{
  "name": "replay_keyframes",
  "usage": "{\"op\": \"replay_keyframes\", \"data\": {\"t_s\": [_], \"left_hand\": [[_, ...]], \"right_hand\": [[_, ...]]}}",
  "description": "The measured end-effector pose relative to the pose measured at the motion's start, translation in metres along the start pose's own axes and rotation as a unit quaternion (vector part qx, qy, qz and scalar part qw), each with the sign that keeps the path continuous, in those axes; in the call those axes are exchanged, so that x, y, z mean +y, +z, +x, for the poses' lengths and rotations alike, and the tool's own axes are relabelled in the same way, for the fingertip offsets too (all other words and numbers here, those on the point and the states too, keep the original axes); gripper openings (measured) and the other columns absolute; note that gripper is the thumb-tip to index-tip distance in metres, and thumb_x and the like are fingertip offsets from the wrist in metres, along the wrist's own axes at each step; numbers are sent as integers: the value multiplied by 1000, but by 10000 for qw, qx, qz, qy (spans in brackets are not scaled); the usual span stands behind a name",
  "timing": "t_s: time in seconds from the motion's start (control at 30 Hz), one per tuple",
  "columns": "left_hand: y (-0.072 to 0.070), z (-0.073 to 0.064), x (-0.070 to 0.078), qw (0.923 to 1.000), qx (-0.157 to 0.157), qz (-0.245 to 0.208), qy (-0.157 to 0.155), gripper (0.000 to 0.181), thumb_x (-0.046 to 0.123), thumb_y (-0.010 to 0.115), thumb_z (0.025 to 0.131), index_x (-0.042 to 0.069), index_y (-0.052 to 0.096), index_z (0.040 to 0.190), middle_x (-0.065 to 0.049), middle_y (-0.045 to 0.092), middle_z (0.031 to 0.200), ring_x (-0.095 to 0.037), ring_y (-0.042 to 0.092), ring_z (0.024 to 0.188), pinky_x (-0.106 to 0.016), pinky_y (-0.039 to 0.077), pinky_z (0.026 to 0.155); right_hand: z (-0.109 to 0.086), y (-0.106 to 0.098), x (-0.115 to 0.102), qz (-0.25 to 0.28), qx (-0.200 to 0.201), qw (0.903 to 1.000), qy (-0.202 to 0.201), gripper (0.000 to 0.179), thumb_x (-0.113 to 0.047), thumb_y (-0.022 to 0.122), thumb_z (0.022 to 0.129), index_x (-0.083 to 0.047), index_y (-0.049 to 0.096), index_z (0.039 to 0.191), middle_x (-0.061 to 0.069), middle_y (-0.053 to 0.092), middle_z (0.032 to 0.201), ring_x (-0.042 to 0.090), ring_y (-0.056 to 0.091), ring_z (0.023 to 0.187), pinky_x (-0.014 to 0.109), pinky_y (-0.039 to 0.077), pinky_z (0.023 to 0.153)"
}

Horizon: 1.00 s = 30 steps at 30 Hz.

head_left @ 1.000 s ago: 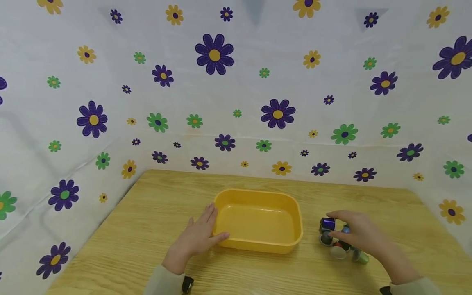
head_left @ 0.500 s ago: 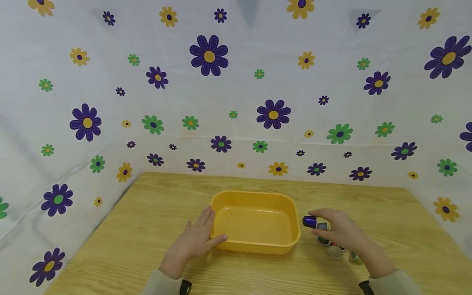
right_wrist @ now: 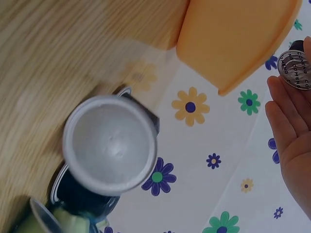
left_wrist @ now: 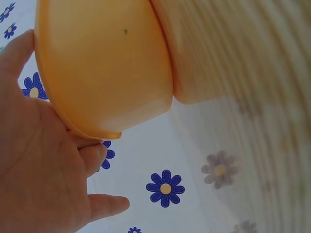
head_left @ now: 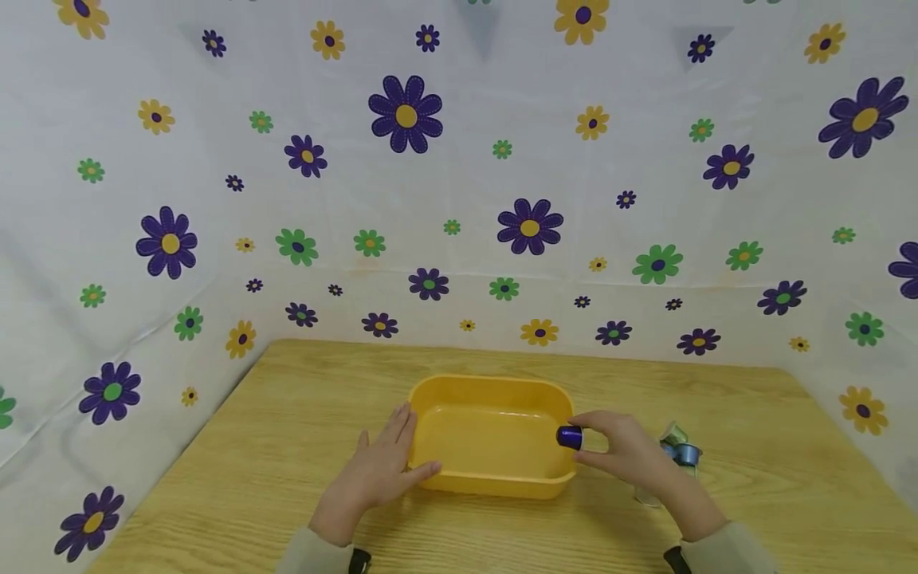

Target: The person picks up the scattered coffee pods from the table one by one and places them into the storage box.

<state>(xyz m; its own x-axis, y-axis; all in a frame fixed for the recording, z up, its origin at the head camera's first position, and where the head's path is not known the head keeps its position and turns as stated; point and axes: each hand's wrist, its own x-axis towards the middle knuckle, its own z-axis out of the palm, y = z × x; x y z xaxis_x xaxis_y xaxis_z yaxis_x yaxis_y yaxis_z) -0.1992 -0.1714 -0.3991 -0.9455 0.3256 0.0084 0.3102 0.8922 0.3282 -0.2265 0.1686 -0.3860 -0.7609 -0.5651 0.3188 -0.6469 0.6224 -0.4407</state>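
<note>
A yellow plastic basin (head_left: pixel 495 485) stands on the wooden table. At its left end my left hand (head_left: pixel 380 478) rests, fingers extended along the outer side and thumb at the front rim. In the left wrist view this hand (left_wrist: pixel 43 165) lies against the basin's rim (left_wrist: pixel 82 128). My right hand (head_left: pixel 634 454) pinches a purple coffee capsule (head_left: pixel 570 437) between thumb and fingers, at the basin's right rim. The capsule's printed foil lid (right_wrist: pixel 294 70) shows in the right wrist view. Nothing lies inside the visible part of the basin.
Several other coffee capsules (head_left: pixel 687 454) lie on the table to the right, partly hidden behind my right forearm. One capsule (right_wrist: pixel 112 145) with a pale round face is close to the right wrist camera. A flower-patterned cloth (head_left: pixel 459 183) surrounds the table (head_left: pixel 315 391).
My right hand has picked the purple capsule from the pile and carried it left to the basin's rim. The left hand stays at the basin. The head view has shifted slightly.
</note>
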Motion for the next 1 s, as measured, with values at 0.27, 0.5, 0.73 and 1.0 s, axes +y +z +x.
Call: {"op": "replay_keyframes", "data": {"t_s": [0.27,0.5,0.73,1.0], "left_hand": [[5,1,-3,9999,-57,-70,-100,86,56,44,85,-5,17,139,-16,8,146,-28,8,132,-64,10,95],[5,2,-4,9999,-108,-53,-111,89,60,42,83,-5,16,139,-16,7,146,-28,9,132,-63,11,95],[3,-1,-4,9998,-132,-59,-105,89,61,42,83,-5,18,139,-16,8,146,-29,9,132,-62,11,95],[3,1,-2,9997,-150,-35,-172,92,64,38,82,-4,17,139,-15,8,146,-28,9,132,-61,10,96]], "right_hand": [[12,10,-12,-12,-222,9997,-22,38,-16,69,77,2,60,109,12,62,105,27,57,95,41,46,80],[22,22,-18,188,-375,9990,-162,39,-20,68,78,2,60,109,12,62,105,26,58,95,40,46,79],[34,34,-27,78,-442,9985,-312,40,-20,69,78,3,59,109,12,62,104,24,58,94,38,46,80],[51,45,-43,-233,-443,9975,-499,38,-21,69,77,0,61,108,10,63,102,22,58,93,36,46,80]]}}
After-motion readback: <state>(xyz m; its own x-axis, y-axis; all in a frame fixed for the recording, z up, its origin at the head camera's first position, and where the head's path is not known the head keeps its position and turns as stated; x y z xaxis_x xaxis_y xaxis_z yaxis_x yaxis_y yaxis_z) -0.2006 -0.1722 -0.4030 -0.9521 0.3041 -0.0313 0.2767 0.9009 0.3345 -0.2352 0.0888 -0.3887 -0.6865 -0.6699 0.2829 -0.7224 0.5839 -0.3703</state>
